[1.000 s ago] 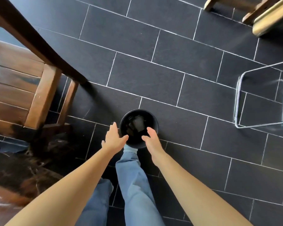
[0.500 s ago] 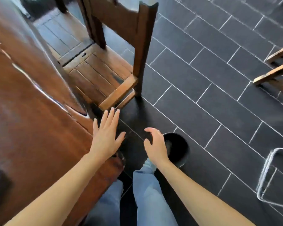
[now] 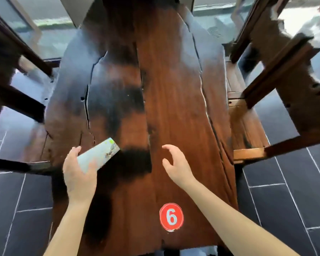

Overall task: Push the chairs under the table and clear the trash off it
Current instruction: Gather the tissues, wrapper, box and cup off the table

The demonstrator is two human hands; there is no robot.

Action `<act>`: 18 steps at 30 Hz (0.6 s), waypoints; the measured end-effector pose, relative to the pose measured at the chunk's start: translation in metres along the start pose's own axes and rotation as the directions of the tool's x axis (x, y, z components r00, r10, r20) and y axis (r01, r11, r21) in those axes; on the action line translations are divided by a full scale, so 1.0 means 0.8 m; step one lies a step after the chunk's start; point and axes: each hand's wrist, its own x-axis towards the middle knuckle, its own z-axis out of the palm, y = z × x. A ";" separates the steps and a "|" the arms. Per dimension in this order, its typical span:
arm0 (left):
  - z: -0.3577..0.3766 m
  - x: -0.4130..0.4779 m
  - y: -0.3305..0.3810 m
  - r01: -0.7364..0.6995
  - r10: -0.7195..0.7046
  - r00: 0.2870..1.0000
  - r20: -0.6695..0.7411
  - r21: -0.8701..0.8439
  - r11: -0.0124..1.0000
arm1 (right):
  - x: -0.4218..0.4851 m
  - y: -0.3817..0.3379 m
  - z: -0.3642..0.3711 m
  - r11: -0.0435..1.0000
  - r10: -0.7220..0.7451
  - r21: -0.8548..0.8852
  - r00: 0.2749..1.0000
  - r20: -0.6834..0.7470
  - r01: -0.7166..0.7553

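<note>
A long dark wooden table (image 3: 174,108) runs away from me. Near its left edge lies a white printed paper wrapper (image 3: 100,154). My left hand (image 3: 78,172) is closed around the wrapper's near end, thumb on one side and fingers on the other. To the right, my right hand (image 3: 175,165) hovers over the tabletop with curled, spread fingers and holds nothing. A wooden chair (image 3: 248,126) stands at the right edge, its seat partly under the table. Another dark chair (image 3: 17,104) stands at the left side.
A round red sticker with a 6 (image 3: 171,217) is on the near end of the table. Dark floor tiles (image 3: 294,191) lie on both sides. More chair frames (image 3: 277,58) stand at the far right. Glass panes line the far end.
The view swung up from the black bin on the floor to the tabletop. Both hands left the bin and moved over the table; my left hand now grips the wrapper.
</note>
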 end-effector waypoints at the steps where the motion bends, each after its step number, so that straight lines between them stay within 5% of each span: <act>1: -0.013 0.004 -0.017 0.096 -0.097 0.995 -0.036 -0.042 0.995 | 0.010 -0.015 0.014 1.000 -0.020 -0.010 0.998 0.061 0.021; 5: -0.023 0.011 -0.062 0.504 -0.510 0.858 0.065 -0.299 0.810 | 0.053 -0.066 0.062 0.999 -0.037 -0.014 0.972 0.233 0.041; 7: -0.012 0.018 -0.063 0.597 -0.575 0.797 0.187 -0.396 0.698 | 0.073 -0.086 0.081 1.000 -0.001 0.011 0.951 0.308 -0.003; 14: 0.035 0.050 -0.062 0.529 -0.475 0.848 0.236 -0.442 0.724 | 0.107 -0.094 0.124 0.982 0.108 0.104 0.918 0.382 -0.159; 18: 0.061 0.042 -0.037 0.470 -0.340 0.872 0.351 -0.411 0.781 | 0.097 -0.069 0.112 0.949 0.159 0.234 0.963 0.218 -0.210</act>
